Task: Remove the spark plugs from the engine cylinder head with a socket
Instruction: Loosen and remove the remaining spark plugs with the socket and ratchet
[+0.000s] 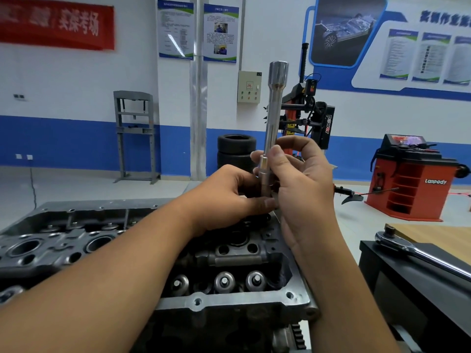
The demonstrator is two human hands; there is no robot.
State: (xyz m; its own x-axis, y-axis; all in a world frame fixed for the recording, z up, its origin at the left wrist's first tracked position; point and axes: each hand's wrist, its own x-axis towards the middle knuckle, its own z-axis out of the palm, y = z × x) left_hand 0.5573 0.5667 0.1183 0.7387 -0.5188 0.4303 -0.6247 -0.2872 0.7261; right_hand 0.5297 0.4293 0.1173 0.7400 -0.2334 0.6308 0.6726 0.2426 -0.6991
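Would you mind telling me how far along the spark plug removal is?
Done: none visibly. In hand: both hands, left hand and right hand, hold the long socket upright above the cylinder head. Left: the ratchet lies unattached on the bench.

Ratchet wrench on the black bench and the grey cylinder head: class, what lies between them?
In the head view, only the right hand's forearm crosses between the steel ratchet wrench and grey metal cylinder head; otherwise bare floor shows.

Head camera, close, facing forward and down
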